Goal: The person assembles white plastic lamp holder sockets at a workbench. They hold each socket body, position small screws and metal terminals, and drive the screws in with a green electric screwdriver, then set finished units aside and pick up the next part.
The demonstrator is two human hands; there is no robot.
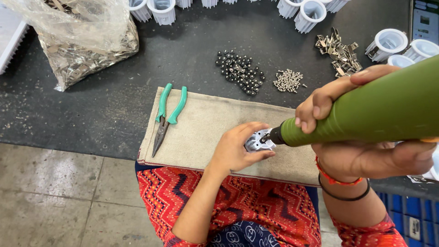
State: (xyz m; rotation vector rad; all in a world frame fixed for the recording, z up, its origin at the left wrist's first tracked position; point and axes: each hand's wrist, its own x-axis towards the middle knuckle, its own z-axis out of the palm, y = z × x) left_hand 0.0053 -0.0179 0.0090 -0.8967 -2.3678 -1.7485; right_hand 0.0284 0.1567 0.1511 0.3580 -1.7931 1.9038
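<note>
My left hand (235,148) grips a small white round housing (256,142) and holds it down on a beige cloth mat (206,123). My right hand (352,132) is wrapped around a green electric screwdriver (366,112). The screwdriver's dark tip (266,136) meets the top of the housing, where a metal piece sits. Both wrists come in from the lower right, the right one wearing red and black bands.
Green-handled pliers (167,114) lie on the mat's left end. On the dark bench behind are black screws (240,71), silver screws (288,80), metal clips (338,52), white housings (308,13) and a plastic bag of metal parts (82,41). The bench edge runs along the mat's near side.
</note>
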